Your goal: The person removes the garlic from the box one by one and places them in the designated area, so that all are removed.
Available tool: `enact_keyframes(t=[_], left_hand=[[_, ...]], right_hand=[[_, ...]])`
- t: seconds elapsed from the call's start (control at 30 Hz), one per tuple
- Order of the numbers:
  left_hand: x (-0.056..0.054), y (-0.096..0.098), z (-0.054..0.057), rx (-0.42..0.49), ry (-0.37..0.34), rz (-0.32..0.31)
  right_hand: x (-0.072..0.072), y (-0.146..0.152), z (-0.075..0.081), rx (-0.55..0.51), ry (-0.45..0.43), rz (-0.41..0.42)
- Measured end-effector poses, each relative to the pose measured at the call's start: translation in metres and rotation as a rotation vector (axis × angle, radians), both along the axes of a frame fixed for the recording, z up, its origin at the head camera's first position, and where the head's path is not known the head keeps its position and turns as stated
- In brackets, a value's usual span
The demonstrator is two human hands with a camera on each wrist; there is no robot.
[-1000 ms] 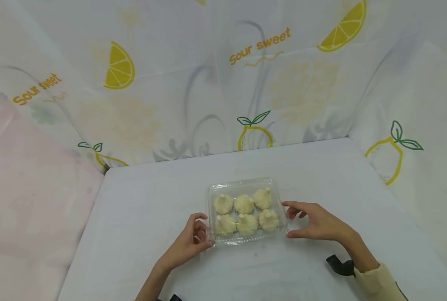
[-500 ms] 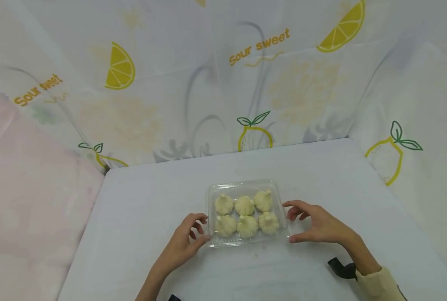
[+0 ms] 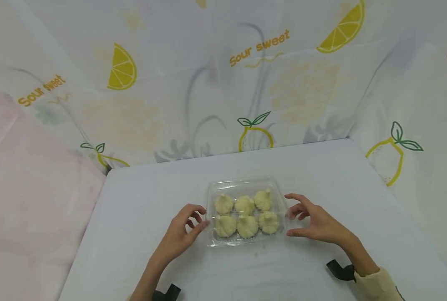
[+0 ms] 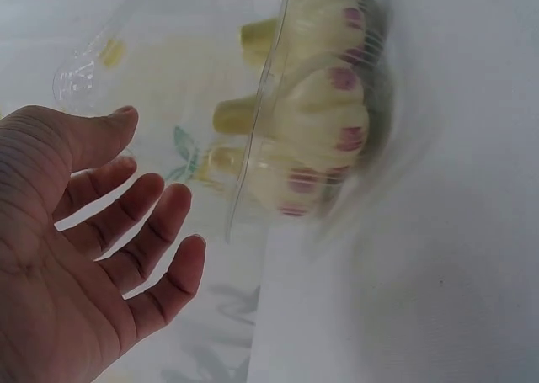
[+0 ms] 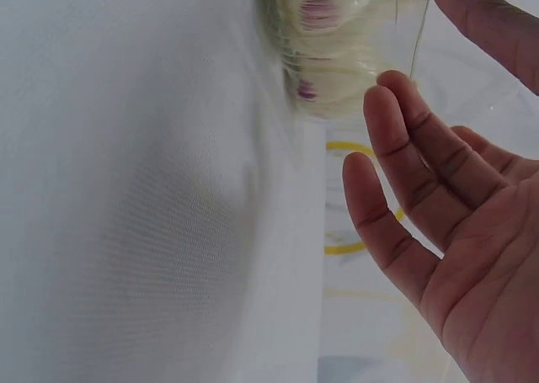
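Note:
A clear plastic clamshell box (image 3: 246, 242) sits on the white table in the head view, with several pale garlic bulbs (image 3: 247, 226) in two rows inside. Purple marks and yellowish stems show on the garlic bulbs (image 4: 316, 118) in the left wrist view. My left hand (image 3: 178, 234) is at the box's left side, its loosely bent fingers (image 4: 173, 215) apart from the plastic in the left wrist view. On the right side is my right hand (image 3: 319, 223), thumb and fingers spread. Its fingertips (image 5: 387, 105) come close to the box's edge; whether they touch I cannot tell.
The white table (image 3: 152, 188) reaches back to a hanging cloth (image 3: 193, 83) printed with lemons. Pinkish cloth (image 3: 31, 200) hangs on the left. A black wrist mount (image 3: 341, 270) shows by the right sleeve, another (image 3: 167, 292) by the left wrist.
My left hand has shifted up along the box's side, its thumb leaving the front left corner. My right index finger has lifted a little. The box stays in nearly the same place.

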State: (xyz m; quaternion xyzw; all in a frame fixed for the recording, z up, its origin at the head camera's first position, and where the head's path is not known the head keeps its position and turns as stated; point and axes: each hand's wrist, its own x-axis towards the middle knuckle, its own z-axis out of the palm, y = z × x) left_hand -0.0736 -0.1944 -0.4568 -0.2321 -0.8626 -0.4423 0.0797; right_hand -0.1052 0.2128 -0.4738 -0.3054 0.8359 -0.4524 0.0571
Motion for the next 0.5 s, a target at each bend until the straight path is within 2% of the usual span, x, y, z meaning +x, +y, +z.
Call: enact_keyframes(t=[0.2,0.33,0.5], left_hand=[[-0.007,-0.001,0.005,0.003,0.052,0.018],[-0.015,-0.001,0.009,0.012,0.070,0.034],[-0.025,-0.001,0.012,0.032,0.103,0.042]], right_hand=[[-0.002,0.003,-0.009,0.013,-0.011,0.031],[-0.002,0.003,-0.009,-0.012,0.014,0.073],[-0.001,0.002,-0.009,-0.045,0.059,0.086]])
